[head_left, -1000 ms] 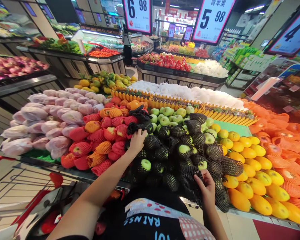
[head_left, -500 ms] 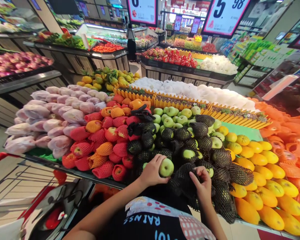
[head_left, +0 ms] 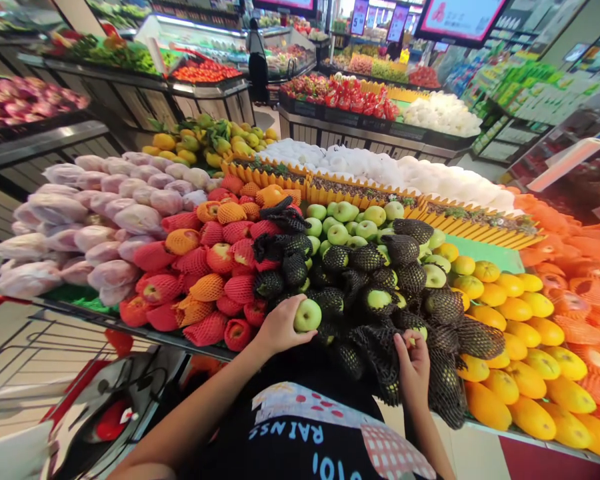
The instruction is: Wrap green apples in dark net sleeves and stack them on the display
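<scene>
My left hand [head_left: 279,328] is wrapped round a bare green apple [head_left: 308,315] at the front of the display. To the right of it, my right hand [head_left: 414,365] pinches the edge of a black foam net [head_left: 377,343], which hangs loosely and spreads toward the apple pile. Behind both hands lie green apples in black nets [head_left: 379,299], and farther back several bare green apples [head_left: 338,233]. A wide gap separates the held apple from the net.
Red-netted apples [head_left: 213,233] lie to the left, beside wrapped pale fruit [head_left: 139,222]. Yellow oblong fruit [head_left: 537,333] fills the right side. A shopping cart [head_left: 45,360] stands at lower left. Yellow fencing [head_left: 360,195] runs behind the apples.
My left hand has moved left with the green apple, away from the net. The right hand has shifted slightly right, and the black net now hangs more spread out. The view has tilted down.
</scene>
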Motion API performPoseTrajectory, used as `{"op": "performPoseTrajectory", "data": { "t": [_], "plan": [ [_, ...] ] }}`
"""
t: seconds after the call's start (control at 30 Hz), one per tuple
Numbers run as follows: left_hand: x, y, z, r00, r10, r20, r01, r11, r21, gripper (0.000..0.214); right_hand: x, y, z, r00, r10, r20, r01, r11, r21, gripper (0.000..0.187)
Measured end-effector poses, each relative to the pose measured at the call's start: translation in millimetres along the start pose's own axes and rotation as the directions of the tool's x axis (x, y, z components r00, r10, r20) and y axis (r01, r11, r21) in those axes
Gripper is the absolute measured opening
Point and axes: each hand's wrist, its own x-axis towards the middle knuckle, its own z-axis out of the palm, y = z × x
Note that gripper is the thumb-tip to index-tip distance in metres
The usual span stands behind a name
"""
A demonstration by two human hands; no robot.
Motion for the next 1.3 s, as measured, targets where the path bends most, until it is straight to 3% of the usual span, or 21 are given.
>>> {"op": "performPoseTrajectory", "data": {
  "t": [0.1,0.37,0.5,0.6,0.7,0.8,0.93,1.0,1.17,1.23,1.3],
  "plan": [
    [1.5,-5.1,-5.2,0.995,0.047,0.084,-0.047,0.999,-0.004,0.075,-1.3,-0.7,5.9,1.000,0.006,0.000,-0.006,1.000,0.007,0.032],
    [-14.0,3.8,17.7,0.984,0.166,0.060,-0.158,0.979,-0.128,0.080,0.1,-13.2,21.1,0.999,-0.023,0.026,0.022,0.999,0.034,0.028],
    [-8.3,12.9,21.6,0.973,0.183,0.141,-0.177,0.983,-0.052,0.080,-1.4,-14.5,20.4,0.998,0.006,0.062,-0.010,0.997,0.072,0.027],
    [-1.5,17.5,19.8,0.964,0.197,0.180,-0.203,0.979,0.013,0.088,-5.7,-14.5,20.3,0.986,0.085,0.144,-0.105,0.985,0.135,0.028],
    [-0.1,17.9,17.9,0.955,0.218,0.201,-0.229,0.973,0.031,0.095,-12.1,-15.2,25.3,0.937,0.174,0.303,-0.246,0.944,0.218,0.031],
    [-3.9,18.9,11.8,0.940,0.272,0.204,-0.278,0.961,0.000,0.091,-20.0,-12.3,37.3,0.842,0.217,0.493,-0.385,0.883,0.269,0.033],
    [-13.0,28.8,-4.6,0.877,0.412,0.246,-0.367,0.906,-0.210,0.082,-30.1,1.1,57.8,0.736,0.214,0.642,-0.488,0.826,0.284,0.038],
    [-17.9,35.5,-9.7,0.870,0.419,0.259,-0.343,0.893,-0.292,0.063,-32.5,9.5,66.4,0.711,0.205,0.673,-0.512,0.806,0.296,0.040],
    [-25.7,46.9,-4.9,0.934,0.306,0.184,-0.238,0.918,-0.317,0.032,-27.9,24.6,77.8,0.696,0.200,0.690,-0.539,0.779,0.319,0.043],
    [-26.8,48.7,-3.6,0.964,0.222,0.149,-0.153,0.916,-0.371,0.023,-24.9,28.5,80.2,0.708,0.206,0.675,-0.540,0.775,0.329,0.044],
    [-26.7,48.2,-4.3,0.978,0.100,0.185,0.005,0.868,-0.496,0.016,-23.4,31.8,83.1,0.738,0.219,0.638,-0.532,0.770,0.351,0.044]
  ]
}}
